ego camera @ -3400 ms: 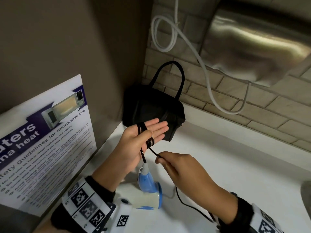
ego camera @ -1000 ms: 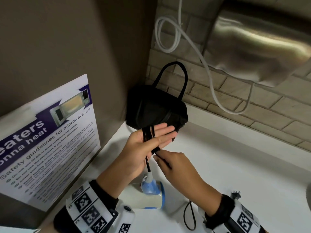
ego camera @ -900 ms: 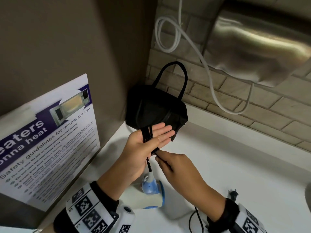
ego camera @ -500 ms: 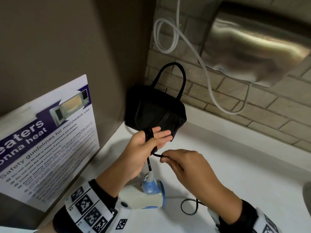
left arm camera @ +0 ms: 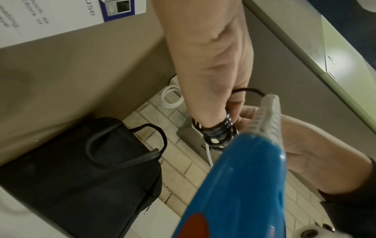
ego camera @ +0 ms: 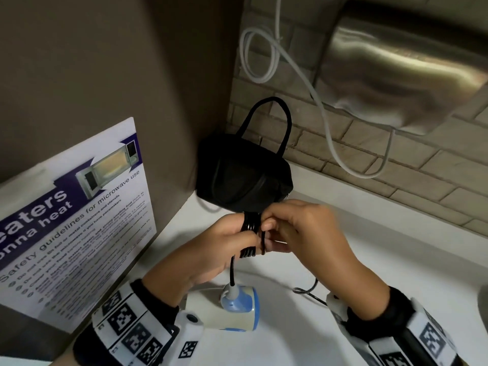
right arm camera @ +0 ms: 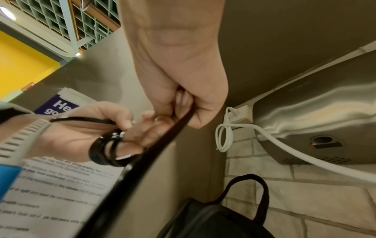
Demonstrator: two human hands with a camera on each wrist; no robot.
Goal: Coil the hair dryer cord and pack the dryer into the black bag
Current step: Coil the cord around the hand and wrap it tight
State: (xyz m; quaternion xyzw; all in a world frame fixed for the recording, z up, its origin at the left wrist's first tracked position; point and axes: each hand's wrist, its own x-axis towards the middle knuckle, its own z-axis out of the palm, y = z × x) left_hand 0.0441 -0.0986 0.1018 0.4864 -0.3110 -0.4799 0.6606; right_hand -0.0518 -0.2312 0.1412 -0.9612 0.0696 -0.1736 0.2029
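Observation:
My left hand (ego camera: 235,243) is raised over the counter with the black dryer cord (ego camera: 249,225) wound in several turns round its fingers. Its thumb pins the strand that drops to the dryer. My right hand (ego camera: 272,227) is pressed against the left fingers and pinches the free run of cord (right arm camera: 162,145) beside the coil (right arm camera: 105,153). The white and blue hair dryer (ego camera: 232,311) lies on the counter under my left wrist, and its blue body (left arm camera: 240,185) fills the left wrist view. The black bag (ego camera: 243,180) stands in the corner just beyond my hands.
A microwave safety poster (ego camera: 74,220) leans on the left wall. A steel hand dryer (ego camera: 404,70) and a looped white cable (ego camera: 314,99) hang on the brick wall above the bag. The loose cord tail (ego camera: 307,289) lies on the white counter (ego camera: 383,247).
My right hand has risen from below the left palm to the left fingers, laying more cord round them. The coil is thicker and the loose tail on the counter is shorter.

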